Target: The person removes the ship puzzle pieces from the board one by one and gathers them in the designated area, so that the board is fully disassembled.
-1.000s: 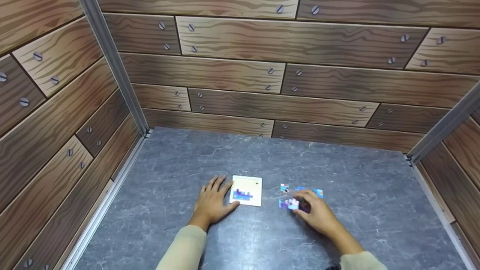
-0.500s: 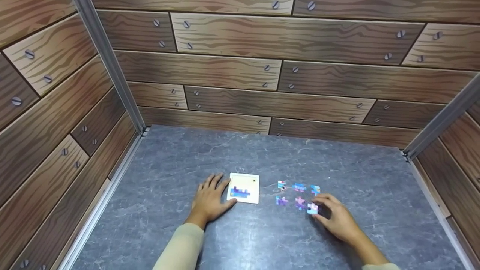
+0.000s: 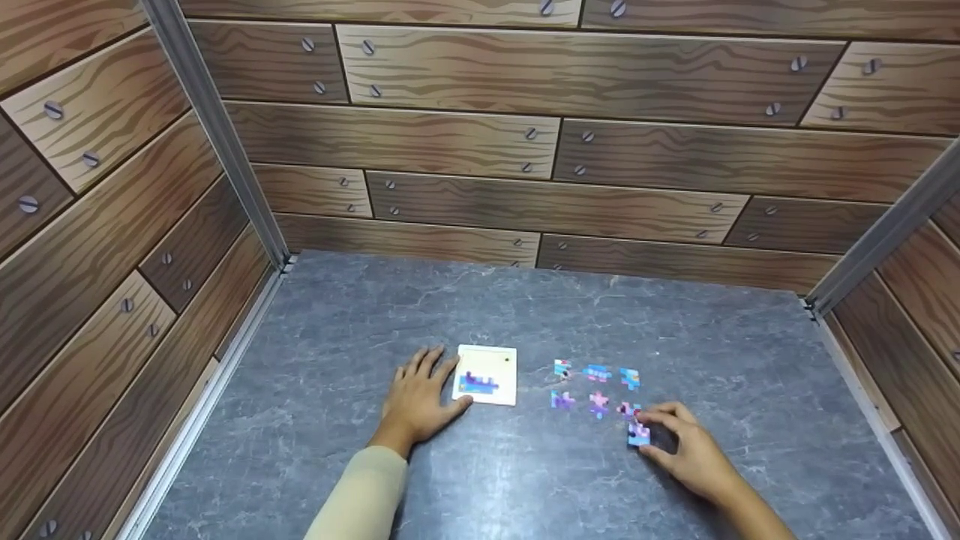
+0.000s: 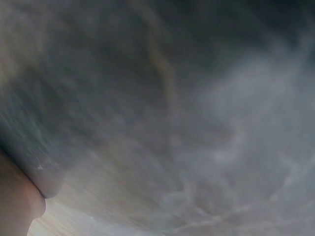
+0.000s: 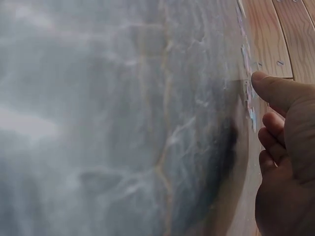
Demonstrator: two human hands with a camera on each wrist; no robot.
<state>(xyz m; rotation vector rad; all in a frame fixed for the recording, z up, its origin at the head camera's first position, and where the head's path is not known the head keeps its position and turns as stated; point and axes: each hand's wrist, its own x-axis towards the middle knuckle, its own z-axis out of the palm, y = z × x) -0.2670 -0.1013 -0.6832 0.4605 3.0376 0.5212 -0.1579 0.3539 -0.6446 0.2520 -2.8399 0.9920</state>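
My left hand [image 3: 420,396] lies flat on the table, fingers spread, at the left edge of a cream puzzle board [image 3: 501,367]. Its thumb touches the board's lower edge. A joined blue and purple part [image 3: 478,384] fills the board's lower left. To the right, my right hand [image 3: 688,448] pinches a blue and pink jigsaw piece [image 3: 639,434] between thumb and fingers, low over the table. In the right wrist view the right hand [image 5: 288,142] shows thumb and curled fingers. Only a blurred bit of the left hand [image 4: 17,201] shows in the left wrist view.
Several loose jigsaw pieces lie in two rows between the board and my right hand, among them a blue one [image 3: 598,373], a pink one [image 3: 598,403] and a corner one [image 3: 630,378]. Wood-patterned walls [image 3: 450,139] enclose the grey marbled table [image 3: 420,300].
My right hand has carried the jigsaw piece from over the lower row to the right and nearer, uncovering the pieces there. The left hand stays at the board. The view has shifted slightly.
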